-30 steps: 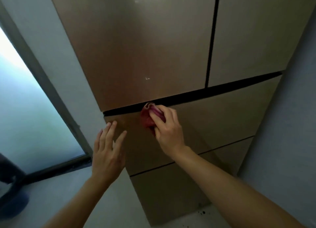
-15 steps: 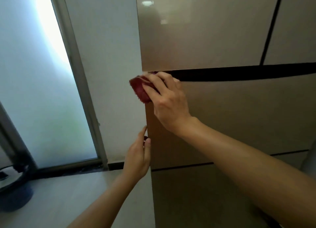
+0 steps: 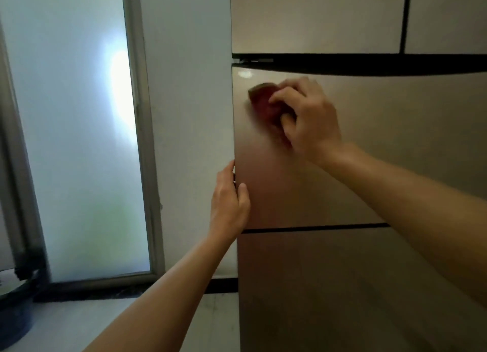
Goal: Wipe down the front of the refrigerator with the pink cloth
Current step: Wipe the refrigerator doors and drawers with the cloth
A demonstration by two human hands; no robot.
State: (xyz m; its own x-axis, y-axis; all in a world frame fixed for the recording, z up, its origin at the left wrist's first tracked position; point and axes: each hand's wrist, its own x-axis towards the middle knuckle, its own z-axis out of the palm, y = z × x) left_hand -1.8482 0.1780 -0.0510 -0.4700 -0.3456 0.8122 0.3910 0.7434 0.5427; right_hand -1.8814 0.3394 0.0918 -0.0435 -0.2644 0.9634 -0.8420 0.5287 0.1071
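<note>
right hand [image 3: 308,119] pressing pink cloth [image 3: 263,102], refrigerator [image 3: 369,167] front

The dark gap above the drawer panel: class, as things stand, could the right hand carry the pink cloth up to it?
Probably yes. The right hand presses the pink cloth on the drawer panel just under the dark gap, and nothing lies between.

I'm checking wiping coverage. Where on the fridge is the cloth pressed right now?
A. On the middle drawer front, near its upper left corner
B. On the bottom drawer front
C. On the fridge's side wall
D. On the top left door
A: the right hand presses the cloth on the middle drawer front, just under the dark gap.
</note>
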